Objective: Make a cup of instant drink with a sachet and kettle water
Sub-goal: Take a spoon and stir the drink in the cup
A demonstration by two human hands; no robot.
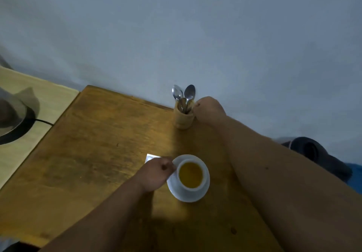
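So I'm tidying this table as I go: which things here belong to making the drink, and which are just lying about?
Part of the job:
cup of yellow drink on its saucer
spoons in the wooden holder, right hand at it
left hand at the cup
sachet, mostly hidden
kettle at far left

Just lying about:
dark object at the right edge, unclear what

Dim room, plain wall, two wooden surfaces.
Bare pale blue-grey painted wall (215, 36) fills the upper half. Worn honey-brown wooden table (88, 153) butts against it, lit patchily with a brighter streak down its middle. A paler cream wooden surface (49, 102) adjoins the table's left edge. Dark rounded object (313, 151) at right, blurred, unidentifiable.
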